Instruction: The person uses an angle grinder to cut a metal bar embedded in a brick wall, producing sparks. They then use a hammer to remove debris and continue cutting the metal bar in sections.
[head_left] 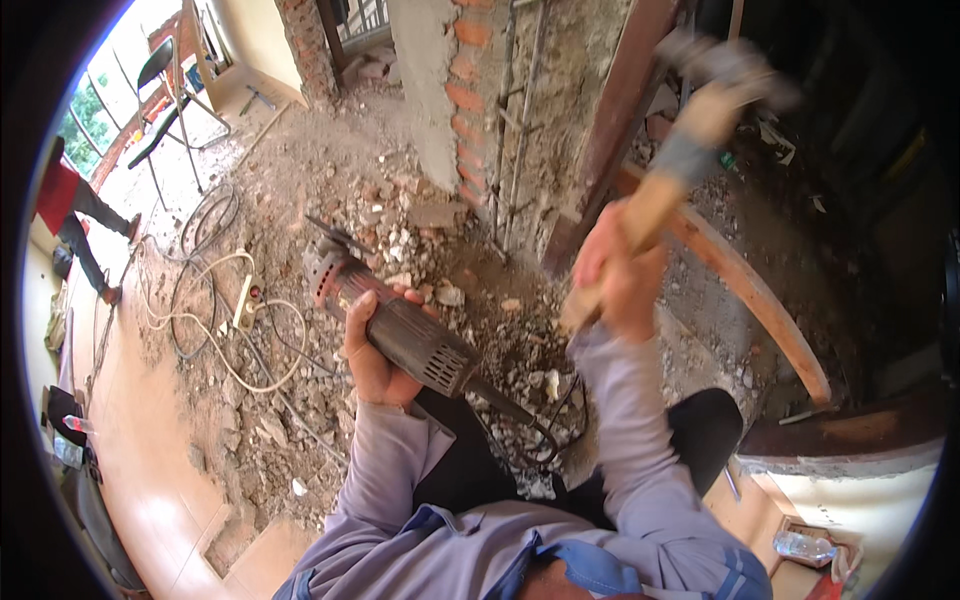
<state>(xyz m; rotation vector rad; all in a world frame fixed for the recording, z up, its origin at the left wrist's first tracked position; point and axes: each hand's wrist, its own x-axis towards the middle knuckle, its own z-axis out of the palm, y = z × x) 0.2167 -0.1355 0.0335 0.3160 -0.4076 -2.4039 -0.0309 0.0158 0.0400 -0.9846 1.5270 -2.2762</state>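
My left hand (375, 352) is wrapped round the body of an angle grinder (420, 345), a worn dark red and black tool with vent slots at its rear. Its disc end points away to the upper left, above the rubble, and a black cord runs from its back. Raised on the right, my right hand (628, 275) grips the wooden handle of a hammer (655, 200), which has a grey band wrapped near the top. Motion blurs the hammer's head, so its exact shape is unclear.
Broken rubble (400, 240) covers the floor before me. A brick column (470, 110) with exposed rebar stands ahead, beside a wooden frame (620, 110). Looped cables meet a power strip (246, 303) at left. A folding chair (165, 125) and another person (75, 215) are farther off.
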